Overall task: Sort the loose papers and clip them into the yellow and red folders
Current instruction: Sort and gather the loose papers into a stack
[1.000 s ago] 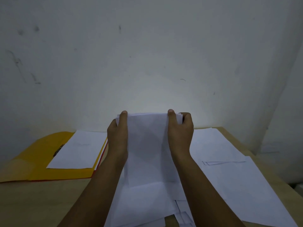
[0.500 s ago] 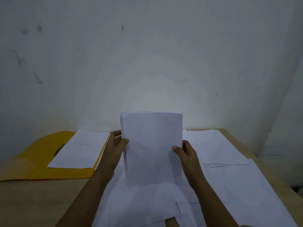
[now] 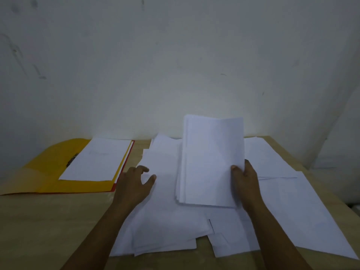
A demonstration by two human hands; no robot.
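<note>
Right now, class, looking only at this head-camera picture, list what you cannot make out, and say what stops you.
- Red folder: only an edge shows; the yellow folder covers the rest.
- Clip: partly under the filed sheet.
- Any print on the held stack: too dim and blurred.
- Fingers of the right hand: behind the stack.
- Table under the loose papers: covered.

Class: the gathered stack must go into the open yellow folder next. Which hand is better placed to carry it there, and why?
Probably the right hand: it already grips the stack. The left hand, though nearer the yellow folder, holds nothing.
</note>
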